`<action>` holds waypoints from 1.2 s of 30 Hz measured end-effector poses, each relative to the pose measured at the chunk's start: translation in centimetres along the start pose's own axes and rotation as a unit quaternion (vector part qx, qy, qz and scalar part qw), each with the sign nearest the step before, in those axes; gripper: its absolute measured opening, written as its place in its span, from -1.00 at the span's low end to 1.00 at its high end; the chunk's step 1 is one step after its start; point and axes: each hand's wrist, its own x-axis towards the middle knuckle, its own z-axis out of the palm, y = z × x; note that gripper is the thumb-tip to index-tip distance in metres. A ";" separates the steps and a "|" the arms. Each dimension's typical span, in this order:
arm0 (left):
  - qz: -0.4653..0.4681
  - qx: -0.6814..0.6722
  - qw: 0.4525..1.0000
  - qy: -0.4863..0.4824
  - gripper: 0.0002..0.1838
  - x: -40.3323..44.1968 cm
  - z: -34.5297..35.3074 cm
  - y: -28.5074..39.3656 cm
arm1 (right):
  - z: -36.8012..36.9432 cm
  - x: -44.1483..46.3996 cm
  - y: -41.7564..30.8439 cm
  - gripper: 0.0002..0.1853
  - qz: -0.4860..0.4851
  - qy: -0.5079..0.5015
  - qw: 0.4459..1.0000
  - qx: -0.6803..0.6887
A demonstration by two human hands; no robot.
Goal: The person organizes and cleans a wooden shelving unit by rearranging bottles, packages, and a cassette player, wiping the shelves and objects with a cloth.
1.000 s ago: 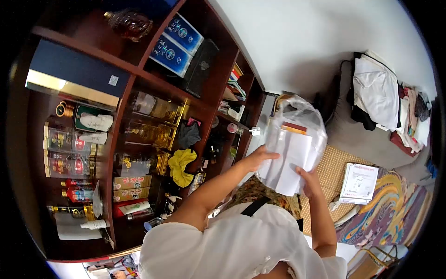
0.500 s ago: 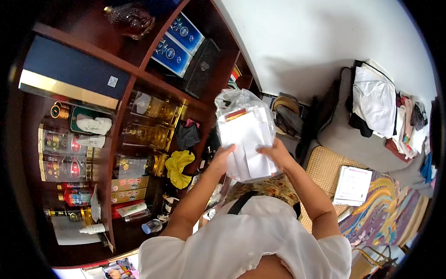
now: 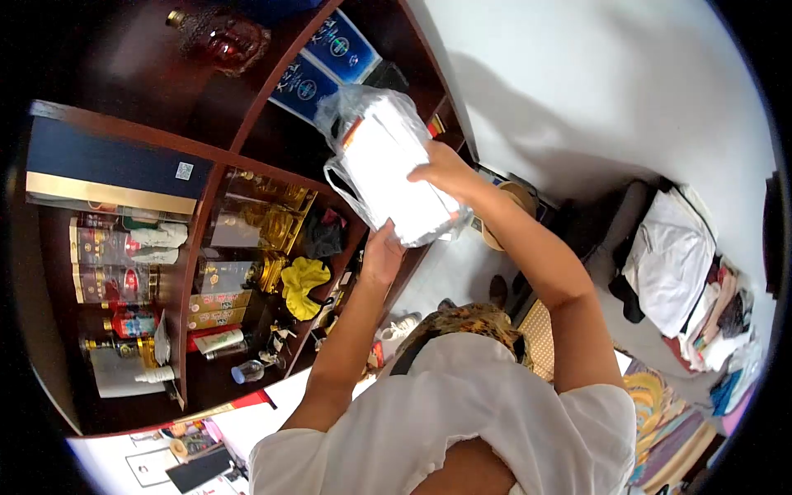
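Observation:
A clear plastic bag of white papers (image 3: 388,169) is held up in front of the dark wooden shelf unit, tilted to the left. My left hand (image 3: 384,254) grips its lower edge, with the fingertips partly hidden behind the bag. Across its right side my right hand (image 3: 445,175) is closed, thumb lying on the front. A thin strip of orange and red shows at the bag's upper left. Behind the bag, blue boxes (image 3: 330,62) with white lettering stand in a shelf compartment.
Bottles and boxes fill the shelves (image 3: 235,157) on the left, with a yellow cloth item (image 3: 305,289) among them. A dark red head-shaped bottle (image 3: 223,40) stands at upper left. Clothes (image 3: 672,256) are piled on a grey sofa at right. Shoes (image 3: 400,326) lie on the floor.
Both hands have carried the bag up and left, toward the shelf compartment with the blue boxes. My right hand has moved higher on the bag. The view has shifted and turned.

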 end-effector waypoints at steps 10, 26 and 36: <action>0.080 -0.183 0.978 0.054 -0.50 6.8 1.6 4.7 | 6.4 12.0 -6.3 -0.62 -0.088 -0.026 0.933 -0.348; 0.051 -0.187 0.981 0.021 -0.48 4.0 -1.0 1.8 | 19.6 23.5 -0.2 -0.75 -0.009 -0.084 0.874 -0.479; 0.000 -0.210 0.973 0.092 -0.56 -0.7 -8.0 -3.4 | 21.2 24.9 0.8 -0.66 -0.067 -0.105 0.865 -0.486</action>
